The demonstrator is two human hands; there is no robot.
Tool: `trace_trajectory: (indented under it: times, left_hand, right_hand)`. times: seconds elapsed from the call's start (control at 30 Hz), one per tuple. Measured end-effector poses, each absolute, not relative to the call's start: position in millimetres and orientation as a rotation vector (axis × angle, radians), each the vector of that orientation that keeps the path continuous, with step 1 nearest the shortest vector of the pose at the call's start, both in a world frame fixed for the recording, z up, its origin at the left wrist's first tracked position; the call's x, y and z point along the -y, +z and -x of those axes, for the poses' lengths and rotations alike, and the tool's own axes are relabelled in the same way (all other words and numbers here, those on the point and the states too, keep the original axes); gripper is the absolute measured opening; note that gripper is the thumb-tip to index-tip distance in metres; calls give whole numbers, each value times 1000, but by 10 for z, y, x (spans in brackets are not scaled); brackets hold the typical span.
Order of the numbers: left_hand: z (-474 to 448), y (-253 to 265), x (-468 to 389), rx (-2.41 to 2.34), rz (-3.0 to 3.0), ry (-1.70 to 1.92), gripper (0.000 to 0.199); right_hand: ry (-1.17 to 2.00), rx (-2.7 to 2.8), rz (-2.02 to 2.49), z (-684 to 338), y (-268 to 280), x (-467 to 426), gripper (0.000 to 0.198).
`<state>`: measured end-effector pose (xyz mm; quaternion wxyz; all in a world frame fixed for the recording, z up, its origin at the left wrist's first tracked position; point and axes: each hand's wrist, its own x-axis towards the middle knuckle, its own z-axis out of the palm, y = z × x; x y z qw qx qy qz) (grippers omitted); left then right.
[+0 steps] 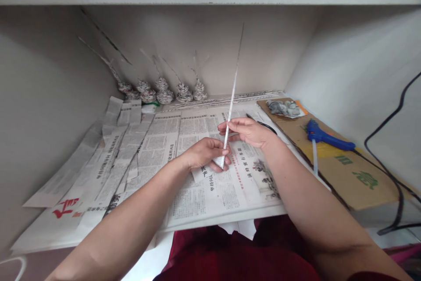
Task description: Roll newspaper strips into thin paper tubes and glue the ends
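Paper tube (232, 93) points up and away from you above the newspaper (162, 136), leaning slightly right, your left hand (206, 154) pinching its lower end and your right hand (249, 132) holding it just farther up.

Paper roll (232, 97) above newspaper (190, 200), strips (111, 158) left, glue gun (325, 137) right

1 blue glue gun (332, 140), 1 grey bundle (283, 108) on brown cardboard (345, 189); black cable (401, 103) at right.
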<state>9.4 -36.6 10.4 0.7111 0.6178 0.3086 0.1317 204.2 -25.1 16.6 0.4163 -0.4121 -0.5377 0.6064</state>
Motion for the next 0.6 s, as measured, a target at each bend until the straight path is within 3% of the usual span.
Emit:
trace_trajectory:
  times: [0.6]
  left_hand:
    - [-87, 91, 360, -657, -1362, 281, 29]
  right_hand:
    - [1453, 1265, 1106, -2053, 148, 231, 27]
